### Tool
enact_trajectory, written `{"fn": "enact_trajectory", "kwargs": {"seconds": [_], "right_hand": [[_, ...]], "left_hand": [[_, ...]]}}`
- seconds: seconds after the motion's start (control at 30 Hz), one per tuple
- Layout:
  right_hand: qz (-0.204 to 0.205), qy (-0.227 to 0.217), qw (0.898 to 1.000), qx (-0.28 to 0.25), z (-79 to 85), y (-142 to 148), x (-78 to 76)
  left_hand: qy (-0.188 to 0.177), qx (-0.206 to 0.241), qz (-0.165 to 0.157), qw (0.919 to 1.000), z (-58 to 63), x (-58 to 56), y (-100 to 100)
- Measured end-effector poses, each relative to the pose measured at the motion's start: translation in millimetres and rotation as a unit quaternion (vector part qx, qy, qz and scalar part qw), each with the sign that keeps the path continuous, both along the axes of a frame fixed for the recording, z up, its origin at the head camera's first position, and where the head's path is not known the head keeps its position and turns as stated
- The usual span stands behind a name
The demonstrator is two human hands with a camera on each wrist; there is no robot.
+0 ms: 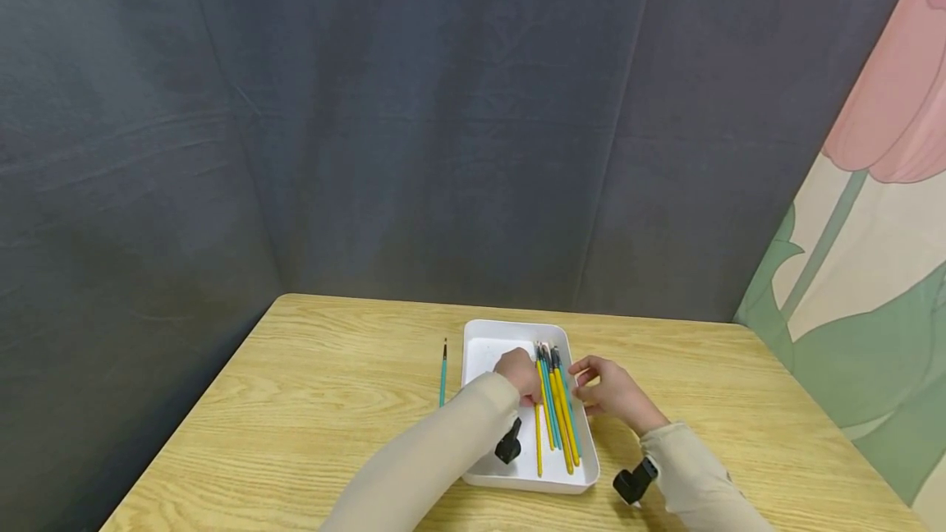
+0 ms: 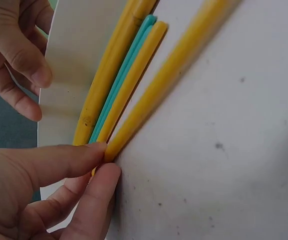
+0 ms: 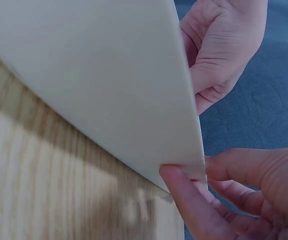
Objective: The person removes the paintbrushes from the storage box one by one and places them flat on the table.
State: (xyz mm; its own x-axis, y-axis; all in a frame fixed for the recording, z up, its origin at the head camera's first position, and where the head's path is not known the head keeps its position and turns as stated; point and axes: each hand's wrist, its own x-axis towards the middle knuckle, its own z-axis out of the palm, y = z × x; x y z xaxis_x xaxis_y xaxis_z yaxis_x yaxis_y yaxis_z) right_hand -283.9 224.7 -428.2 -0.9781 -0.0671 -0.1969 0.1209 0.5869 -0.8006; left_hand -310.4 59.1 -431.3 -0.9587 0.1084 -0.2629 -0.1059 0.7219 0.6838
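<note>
My left hand (image 1: 520, 374) reaches into a white tray (image 1: 488, 480) and pinches a slim yellow paintbrush (image 2: 168, 75) between thumb and fingertips. The brush slants over the tray floor beside several yellow and teal paintbrushes (image 1: 559, 409), bundled along the tray's right side with their dark-ringed heads pointing away. At the tray's right wall is my right hand (image 1: 609, 388). It holds the rim lightly, one fingertip against the outer wall (image 3: 109, 100) and another digit at the edge. The bristle end of the pinched brush is hidden behind my left hand in the head view.
A single teal paintbrush (image 1: 443, 376) lies on the wooden table (image 1: 332, 401), left of the tray. Dark cloth (image 1: 443, 146) hangs behind the table, and a wall with a painted tulip (image 1: 894, 97) stands at the right. Each wrist carries a small black camera (image 1: 634, 483).
</note>
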Motion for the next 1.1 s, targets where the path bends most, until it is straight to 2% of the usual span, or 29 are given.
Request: {"fn": "enact_trajectory", "kwargs": {"seconds": [0.2, 0.4, 0.57, 0.77, 0.93, 1.1], "right_hand": [[0.001, 0.004, 1.000, -0.002, -0.4, 0, 0.9], [0.001, 0.005, 1.000, 0.003, 1.0, 0, 2.1], [0.002, 0.007, 1.000, 0.005, -0.3, 1, 1.2], [0.001, 0.005, 1.000, 0.007, -1.6, 1, 0.2], [-0.004, 0.001, 1.000, 0.008, -1.7, 0, 0.6], [-0.003, 0.001, 1.000, 0.011, -1.7, 0, 0.9]], "left_hand": [[0.004, -0.015, -0.002, 0.9999, 2.1, 2.3, 1], [-0.008, -0.019, 0.004, 0.9998, 3.4, 0.7, 1], [-0.008, -0.014, 0.007, 0.9998, 0.6, -2.6, 0], [-0.007, -0.008, 0.011, 0.9999, -9.5, -11.3, -5], [-0.014, 0.024, 0.023, 0.9994, -10.8, -16.5, -13], [-0.032, 0.111, 0.029, 0.9929, -2.2, -18.0, -23]]}}
